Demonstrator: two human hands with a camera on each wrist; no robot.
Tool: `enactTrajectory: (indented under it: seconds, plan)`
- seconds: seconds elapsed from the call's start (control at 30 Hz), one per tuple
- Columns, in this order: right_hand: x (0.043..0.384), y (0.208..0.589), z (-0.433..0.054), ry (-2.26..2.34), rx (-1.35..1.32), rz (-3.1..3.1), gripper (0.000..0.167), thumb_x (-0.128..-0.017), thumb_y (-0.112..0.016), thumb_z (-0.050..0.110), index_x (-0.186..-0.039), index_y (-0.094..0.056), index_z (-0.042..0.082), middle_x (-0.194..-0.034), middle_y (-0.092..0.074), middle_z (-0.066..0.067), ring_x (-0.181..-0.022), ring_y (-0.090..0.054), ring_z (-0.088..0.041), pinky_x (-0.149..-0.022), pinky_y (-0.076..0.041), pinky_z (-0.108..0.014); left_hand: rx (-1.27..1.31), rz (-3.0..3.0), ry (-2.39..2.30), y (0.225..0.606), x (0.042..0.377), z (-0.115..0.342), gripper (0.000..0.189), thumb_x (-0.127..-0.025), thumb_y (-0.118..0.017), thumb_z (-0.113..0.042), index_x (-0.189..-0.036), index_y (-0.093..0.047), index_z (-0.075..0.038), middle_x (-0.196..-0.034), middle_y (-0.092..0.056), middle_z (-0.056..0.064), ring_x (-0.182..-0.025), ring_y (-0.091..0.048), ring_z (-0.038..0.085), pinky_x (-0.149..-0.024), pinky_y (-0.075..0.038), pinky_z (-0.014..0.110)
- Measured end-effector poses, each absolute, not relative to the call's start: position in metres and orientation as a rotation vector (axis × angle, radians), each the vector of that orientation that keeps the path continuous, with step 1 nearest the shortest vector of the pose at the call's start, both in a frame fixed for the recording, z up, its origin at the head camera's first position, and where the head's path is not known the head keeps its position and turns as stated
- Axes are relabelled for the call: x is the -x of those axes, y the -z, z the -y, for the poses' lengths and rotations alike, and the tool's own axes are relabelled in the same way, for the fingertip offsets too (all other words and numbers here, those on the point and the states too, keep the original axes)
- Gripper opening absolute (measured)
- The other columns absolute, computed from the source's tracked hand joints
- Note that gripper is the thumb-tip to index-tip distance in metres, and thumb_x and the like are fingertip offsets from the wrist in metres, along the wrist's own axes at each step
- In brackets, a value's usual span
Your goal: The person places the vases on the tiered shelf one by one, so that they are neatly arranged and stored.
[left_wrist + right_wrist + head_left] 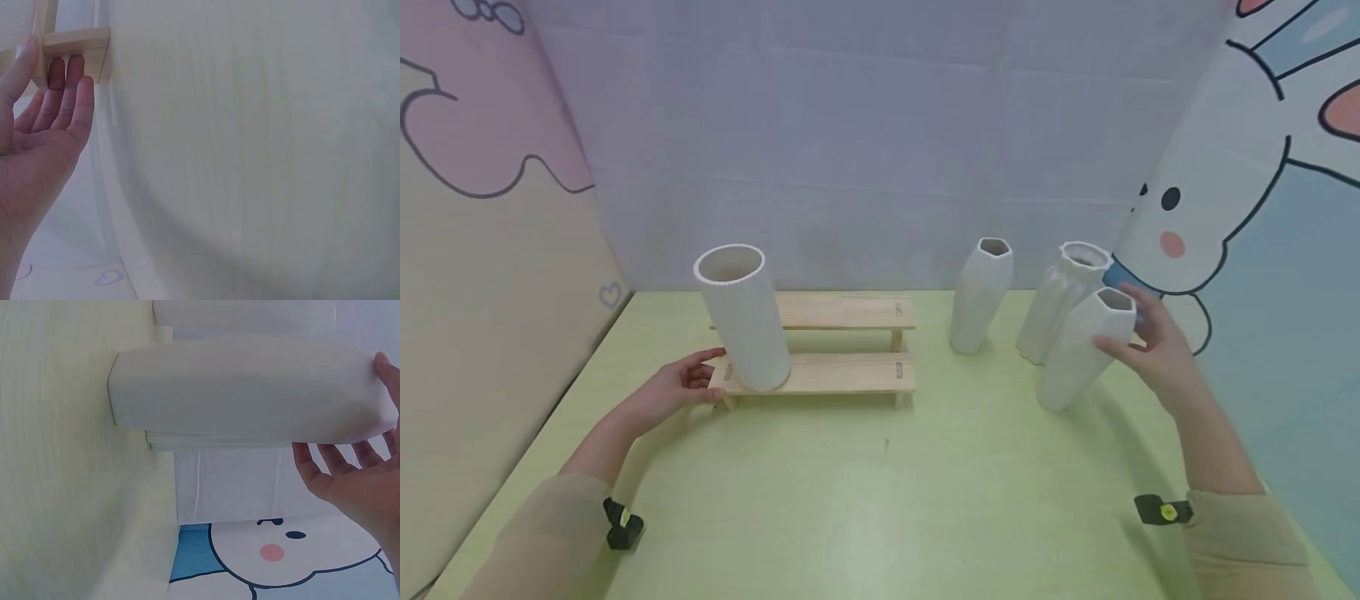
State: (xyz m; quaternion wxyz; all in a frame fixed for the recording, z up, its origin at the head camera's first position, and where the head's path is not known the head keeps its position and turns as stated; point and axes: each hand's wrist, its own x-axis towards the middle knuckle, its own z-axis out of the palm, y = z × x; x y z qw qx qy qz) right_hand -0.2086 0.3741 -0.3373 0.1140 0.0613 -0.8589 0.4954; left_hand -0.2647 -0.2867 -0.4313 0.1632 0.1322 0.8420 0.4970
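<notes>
Right of centre in the head view, the right hand [1159,357] pinches a smooth white faceted vase with a five-sided mouth [1078,350] near its top, thumb on the near side, fingers curling round the far side and partly hidden. Directly behind it, a white fluted vase with a ruffled rim [1047,310] is partly covered; to their left is another faceted white vase [981,296], narrower at the mouth.

At centre left, the left hand [676,393] grips the end of a two-tier stand of pale, fine-grained wood [846,371], thumb at the lower board's front corner, fingers bent underneath. A tall white cylindrical vase with a round rim [747,329] stands on that board, masking part of both tiers. The small dark marks on the boards' right ends are illegible. In the left wrist view, the stand is cut off at upper left.
</notes>
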Motion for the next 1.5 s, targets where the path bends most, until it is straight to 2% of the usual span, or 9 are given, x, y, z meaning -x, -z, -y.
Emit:
enactTrajectory:
  seconds: [0.13,0.37,0.47,0.63,1.07,1.3,1.37,1.5]
  plan:
    - [0.210,0.338,-0.375,-1.407,-0.177,2.553,0.078,-0.088,-0.066,0.007,-0.148,-0.023,0.033,-0.146,-0.036,-0.009,-0.123,-0.042,-0.006,-0.079,-0.042,-0.008,-0.382,-2.415,-1.402,0.431,0.264,0.287,0.080,-0.084,-0.071,-0.029,-0.148,-0.027,-0.013,-0.120,-0.057,0.017,-0.101,-0.059,0.010,-0.084,-0.048,0.023]
    - [0.213,0.338,-0.377,-1.624,-0.295,2.403,0.076,-0.083,-0.066,-0.006,-0.144,-0.032,0.024,-0.120,-0.052,0.014,-0.106,-0.049,0.004,-0.076,-0.046,-0.010,-0.364,-2.411,-1.406,0.432,0.265,0.288,0.080,-0.084,-0.072,-0.029,-0.148,-0.027,-0.013,-0.123,-0.057,0.017,-0.103,-0.058,0.010,-0.085,-0.048,0.023]
    - [0.214,0.338,-0.377,-1.702,-0.322,2.343,0.075,-0.081,-0.066,-0.010,-0.141,-0.035,0.023,-0.115,-0.055,0.016,-0.103,-0.052,0.003,-0.074,-0.047,-0.010,-0.366,-2.417,-1.395,0.430,0.265,0.286,0.080,-0.084,-0.072,-0.031,-0.148,-0.028,-0.014,-0.125,-0.056,0.017,-0.106,-0.058,0.012,-0.086,-0.047,0.023]
    - [0.214,0.339,-0.379,-1.729,-0.333,2.319,0.074,-0.081,-0.066,-0.012,-0.140,-0.037,0.022,-0.115,-0.055,0.015,-0.103,-0.051,0.003,-0.074,-0.047,-0.010,-0.363,-2.429,-1.373,0.429,0.265,0.285,0.080,-0.084,-0.071,-0.033,-0.148,-0.028,-0.014,-0.125,-0.056,0.016,-0.107,-0.057,0.015,-0.087,-0.047,0.025]
    - [0.214,0.337,-0.372,-1.687,-0.279,2.336,0.074,-0.080,-0.068,-0.010,-0.139,-0.040,0.023,-0.114,-0.055,0.017,-0.104,-0.051,0.004,-0.075,-0.046,-0.009,-0.371,-2.425,-1.393,0.425,0.262,0.284,0.079,-0.084,-0.072,-0.029,-0.148,-0.028,-0.012,-0.122,-0.057,0.017,-0.104,-0.058,0.012,-0.085,-0.047,0.023]
    - [0.213,0.328,-0.363,-1.413,-0.143,2.531,0.075,-0.085,-0.070,0.007,-0.144,-0.030,0.029,-0.131,-0.047,0.004,-0.112,-0.044,0.003,-0.077,-0.043,-0.006,-0.374,-2.442,-1.373,0.425,0.264,0.285,0.080,-0.084,-0.072,-0.030,-0.148,-0.028,-0.013,-0.123,-0.057,0.016,-0.106,-0.057,0.014,-0.086,-0.047,0.024]
    - [0.213,0.325,-0.361,-1.424,-0.139,2.526,0.074,-0.085,-0.070,0.006,-0.143,-0.031,0.030,-0.133,-0.047,0.001,-0.114,-0.044,0.001,-0.078,-0.043,-0.006,-0.368,-2.439,-1.375,0.424,0.263,0.285,0.079,-0.083,-0.073,-0.030,-0.147,-0.029,-0.014,-0.123,-0.057,0.016,-0.107,-0.056,0.015,-0.086,-0.047,0.024]
    - [0.213,0.319,-0.356,-1.499,-0.166,2.468,0.072,-0.083,-0.070,0.002,-0.140,-0.035,0.028,-0.126,-0.050,0.009,-0.112,-0.046,0.001,-0.077,-0.044,-0.007,-0.364,-2.427,-1.383,0.423,0.262,0.285,0.080,-0.083,-0.073,-0.029,-0.148,-0.029,-0.014,-0.124,-0.056,0.017,-0.108,-0.056,0.016,-0.086,-0.047,0.025]
